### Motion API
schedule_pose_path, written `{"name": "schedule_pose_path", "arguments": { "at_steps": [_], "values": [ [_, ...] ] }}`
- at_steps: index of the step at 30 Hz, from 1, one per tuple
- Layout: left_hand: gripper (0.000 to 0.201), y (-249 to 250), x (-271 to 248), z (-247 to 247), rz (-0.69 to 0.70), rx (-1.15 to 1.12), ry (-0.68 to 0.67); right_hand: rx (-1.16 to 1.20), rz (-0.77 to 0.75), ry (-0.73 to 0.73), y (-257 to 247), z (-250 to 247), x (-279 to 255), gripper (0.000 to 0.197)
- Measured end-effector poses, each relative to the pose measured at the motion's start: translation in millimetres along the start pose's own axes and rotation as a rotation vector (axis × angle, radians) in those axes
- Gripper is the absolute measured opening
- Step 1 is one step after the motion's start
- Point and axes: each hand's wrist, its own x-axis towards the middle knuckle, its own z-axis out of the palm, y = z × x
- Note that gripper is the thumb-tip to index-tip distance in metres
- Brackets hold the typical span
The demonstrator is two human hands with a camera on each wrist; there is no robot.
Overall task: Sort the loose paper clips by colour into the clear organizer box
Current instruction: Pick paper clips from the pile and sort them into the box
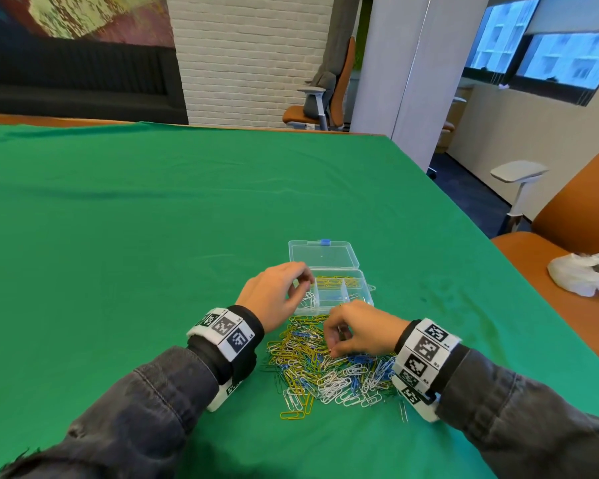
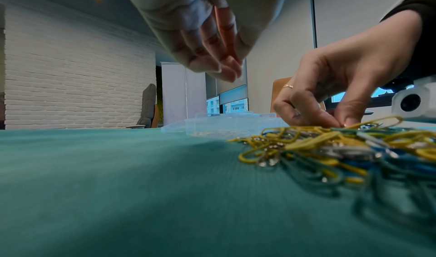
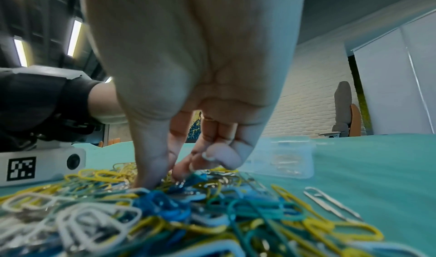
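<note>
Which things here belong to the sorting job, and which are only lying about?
Belong to the job:
- pile of loose paper clips
- clear organizer box, lid open
- left hand over the box
- right hand pinching in the pile

Lying about:
- white plastic bag on an orange chair

Matt green cloth (image 1: 153,236), clear glossy plastic box (image 1: 360,299), smooth coated paper clips (image 1: 325,371)
</note>
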Motion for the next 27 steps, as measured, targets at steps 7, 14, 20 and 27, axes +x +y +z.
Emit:
{"name": "schedule_pose_path", "arguments": {
  "at_steps": [7, 14, 20, 27],
  "values": [
    [0.007, 1.1, 0.2, -0.7, 0.0, 0.007, -0.02, 0.028, -0.026, -0.011, 5.4, -0.3, -6.1, 0.012],
    [0.007, 1.0, 0.5, -0.4, -0.008, 0.015, -0.041, 0.293, -0.038, 0.053, 15.8, -14.1, -15.3, 0.012],
    [0.007, 0.7, 0.7, 0.0, -0.01, 0.033, -0.058, 0.393, 0.058, 0.275, 31.3, -33.8, -19.0, 0.016],
    [0.007, -0.3, 1.4, 0.6, -0.008, 0.041, -0.074, 0.163, 0.261, 0.524, 52.5, -44.7, -8.0, 0.009]
  ]
}}
